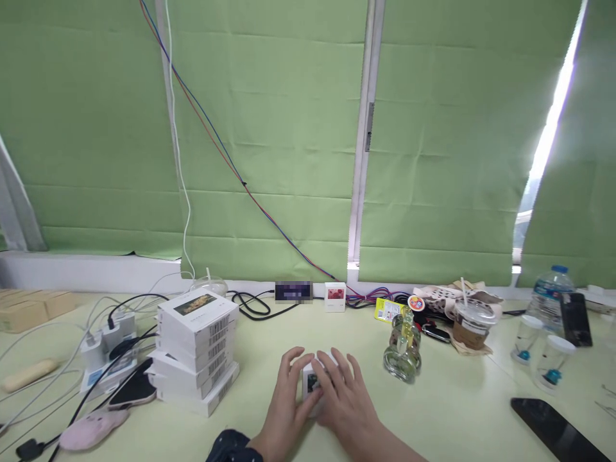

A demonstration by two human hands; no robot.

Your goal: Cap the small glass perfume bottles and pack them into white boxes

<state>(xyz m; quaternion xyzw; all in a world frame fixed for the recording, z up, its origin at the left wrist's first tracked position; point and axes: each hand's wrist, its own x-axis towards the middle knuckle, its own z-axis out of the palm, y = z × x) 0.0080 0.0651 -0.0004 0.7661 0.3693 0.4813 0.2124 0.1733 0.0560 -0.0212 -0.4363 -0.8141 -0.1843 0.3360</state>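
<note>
At the front middle of the table, a small white box with a dark picture on it [312, 381] sits between my hands, mostly covered by them. My left hand [287, 401] curves along its left side, the thumb laid across the near face. From the right, my right hand [342, 399] arches over the top and right side, fingers bent onto the box. Behind them stands another small white box with a red picture [335, 297]. To the left rises a stack of larger white boxes [197, 340], the top one bearing a picture.
A glass bottle [403, 350] stands to the right, with an iced drink cup [474, 324] beyond it. Two lidded clear jars [553, 362] and a black phone [558, 430] lie farther right. Cables and a power strip [108, 372] crowd the left side. Green blinds [269, 128] hang behind.
</note>
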